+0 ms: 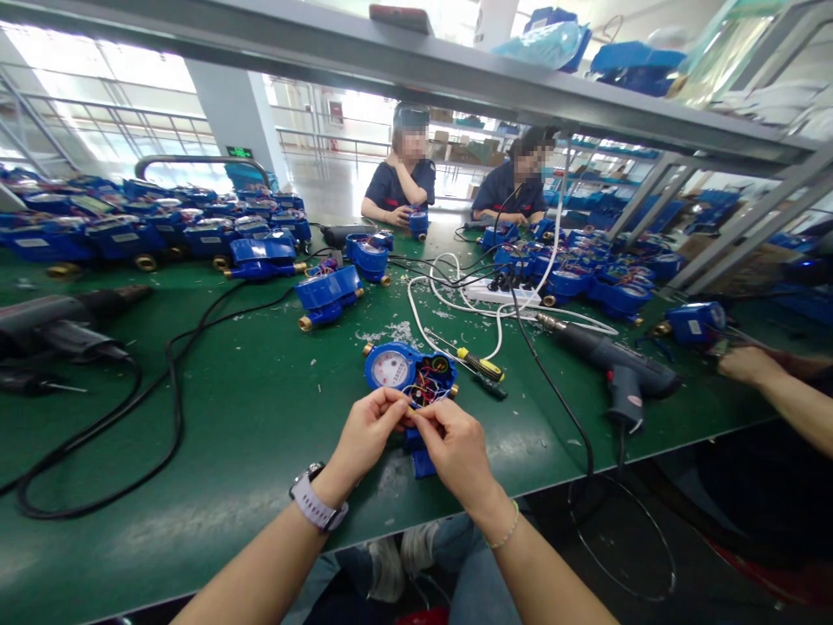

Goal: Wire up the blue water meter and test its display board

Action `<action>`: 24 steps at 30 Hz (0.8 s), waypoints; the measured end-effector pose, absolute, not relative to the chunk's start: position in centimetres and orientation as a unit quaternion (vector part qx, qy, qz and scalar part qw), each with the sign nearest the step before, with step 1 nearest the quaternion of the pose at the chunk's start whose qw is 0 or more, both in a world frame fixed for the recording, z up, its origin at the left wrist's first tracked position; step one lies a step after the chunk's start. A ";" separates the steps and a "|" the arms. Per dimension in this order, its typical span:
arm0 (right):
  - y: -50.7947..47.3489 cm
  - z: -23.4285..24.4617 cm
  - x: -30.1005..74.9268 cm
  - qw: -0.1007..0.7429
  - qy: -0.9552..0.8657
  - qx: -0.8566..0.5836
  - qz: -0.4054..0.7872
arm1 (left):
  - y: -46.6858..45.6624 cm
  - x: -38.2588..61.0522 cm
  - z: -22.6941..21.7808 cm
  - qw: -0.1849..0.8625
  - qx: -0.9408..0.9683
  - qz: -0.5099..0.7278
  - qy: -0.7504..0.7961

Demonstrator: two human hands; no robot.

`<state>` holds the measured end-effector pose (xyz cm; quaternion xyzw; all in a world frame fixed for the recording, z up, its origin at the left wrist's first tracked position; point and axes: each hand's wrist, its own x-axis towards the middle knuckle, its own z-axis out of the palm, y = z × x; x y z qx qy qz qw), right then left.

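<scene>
your left hand (370, 431) and right hand (458, 440) are pinching what looks like thin wire (410, 411), frame center, at blue meter (389, 368); be handling gently, avoiding tugging colored leads (435, 375).

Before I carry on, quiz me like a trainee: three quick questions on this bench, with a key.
1. Which wrist wears the watch?
2. The left hand and right hand meet at: A) power strip; B) open blue meter; C) white cable.
3. Fill in: in the picture, the yellow-and-black screwdriver lies to the ___ of that meter.
Key: 1. left; 2. B; 3. right.
</scene>
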<state>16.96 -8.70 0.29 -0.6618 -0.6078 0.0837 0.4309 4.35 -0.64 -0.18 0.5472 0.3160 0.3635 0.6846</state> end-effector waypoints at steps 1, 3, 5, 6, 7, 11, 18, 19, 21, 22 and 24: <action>-8.7 0.3 17.0 0.435 -0.608 -0.660 0.082 | -0.6 4.3 -0.2 0.685 0.547 0.363 0.316; -8.7 0.2 17.0 0.443 -0.607 -0.655 0.080 | -0.7 4.4 -0.1 0.686 0.546 0.361 0.316; -8.8 0.1 17.1 0.451 -0.608 -0.648 0.078 | -0.7 4.4 -0.2 0.691 0.543 0.358 0.315; -8.9 0.1 17.2 0.454 -0.609 -0.646 0.077 | -0.7 4.4 -0.2 0.694 0.542 0.357 0.313; -8.9 0.0 17.2 0.456 -0.610 -0.643 0.077 | -0.7 4.4 -0.2 0.696 0.540 0.355 0.312; -9.0 -0.1 17.2 0.463 -0.614 -0.635 0.071 | -0.7 4.5 -0.3 0.704 0.534 0.353 0.308; -9.1 0.1 17.5 0.494 -0.592 -0.626 0.116 | -0.7 4.5 -0.3 0.726 0.516 0.341 0.302; -9.1 0.2 17.6 0.500 -0.582 -0.629 0.125 | -0.6 4.5 -0.4 0.728 0.512 0.341 0.302; -9.3 0.4 17.9 0.510 -0.567 -0.631 0.142 | -0.6 4.4 -0.4 0.732 0.508 0.340 0.301; -9.3 0.5 18.0 0.513 -0.565 -0.629 0.150 | -0.6 4.4 -0.5 0.733 0.508 0.339 0.300; -9.4 0.6 18.0 0.507 -0.573 -0.624 0.159 | -0.5 4.4 -0.5 0.733 0.510 0.338 0.298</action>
